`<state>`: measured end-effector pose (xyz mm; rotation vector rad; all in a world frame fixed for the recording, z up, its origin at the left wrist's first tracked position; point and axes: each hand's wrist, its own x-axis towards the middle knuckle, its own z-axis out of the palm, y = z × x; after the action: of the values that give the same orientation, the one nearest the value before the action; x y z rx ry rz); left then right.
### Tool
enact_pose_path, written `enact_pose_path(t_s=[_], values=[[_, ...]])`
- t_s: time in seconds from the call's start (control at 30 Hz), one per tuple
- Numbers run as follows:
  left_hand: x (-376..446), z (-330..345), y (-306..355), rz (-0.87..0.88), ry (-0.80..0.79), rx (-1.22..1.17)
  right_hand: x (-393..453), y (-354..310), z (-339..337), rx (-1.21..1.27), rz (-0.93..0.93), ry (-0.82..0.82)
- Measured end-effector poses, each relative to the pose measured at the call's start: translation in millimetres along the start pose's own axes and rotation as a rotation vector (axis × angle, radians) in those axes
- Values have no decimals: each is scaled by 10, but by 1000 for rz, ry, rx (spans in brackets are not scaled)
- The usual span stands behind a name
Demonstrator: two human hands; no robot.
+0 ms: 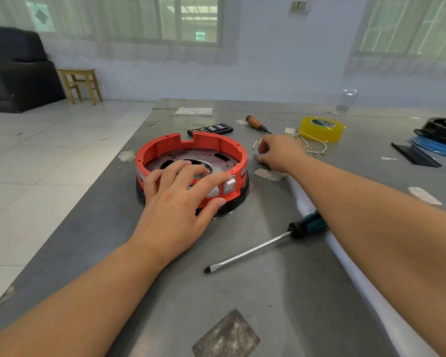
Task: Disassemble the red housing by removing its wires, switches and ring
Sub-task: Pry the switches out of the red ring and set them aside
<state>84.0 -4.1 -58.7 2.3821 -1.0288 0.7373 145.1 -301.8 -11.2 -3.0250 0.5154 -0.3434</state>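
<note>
Table [242, 292]: dull grey sheet with scuffed patches and torn bits of tape; its left edge runs diagonally, with pale tiled floor beyond.
Red housing [162, 148]: round, smooth plastic ring wall with a notch at the far side, standing near the table's left edge on a black glossy ring [232, 210]; inside lies a perforated metal plate with oval slots.
Left hand [175, 202]: draped over the housing's near rim, fingers spread and bent over the wall, thumb pressed against the outer wall low down; forefinger tip touches the white switch [229, 186] set in the wall.
Flat screwdriver [255, 248]: bare steel shaft, black and teal handle, lying diagonally on open table between the two forearms; the handle end passes under the right arm.
Right hand [278, 153]: just right of the housing, fingers curled down, pinching a small dark part [255, 157] at the table surface; what the part is cannot be told.
Wires [312, 148]: thin pale strands with metal ends, loose on the table beyond the right hand.
Wooden-handled screwdriver [258, 124]: behind the right hand.
Yellow tape roll [321, 130]: translucent, flat on the table, touching the wires.
Room: open table in front of the housing and toward the near edge.
</note>
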Motion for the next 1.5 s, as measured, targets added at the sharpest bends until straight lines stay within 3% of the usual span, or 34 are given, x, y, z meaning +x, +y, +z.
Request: enact_pose_path(t_s=[0.27,0.43,0.63,0.77,1.0,1.27,1.5], values=[[-2,17,-17,19,17,7,-272,200,-200,184,-53,58],[-9,21,-7,24,17,17,-834,248,-317,268,-205,73],[-21,-21,53,37,36,38,-1519,245,-162,112,-265,341],[-48,-45,75,12,49,24,-1755,258,-161,106,-280,431],[-121,-109,50,-88,74,-31,-1973,296,-93,33,-442,155],[-99,-131,44,-151,86,-26,-1982,401,-176,32,-650,96],[-95,-160,5,-123,100,-40,-1982,406,-152,81,-623,139]])
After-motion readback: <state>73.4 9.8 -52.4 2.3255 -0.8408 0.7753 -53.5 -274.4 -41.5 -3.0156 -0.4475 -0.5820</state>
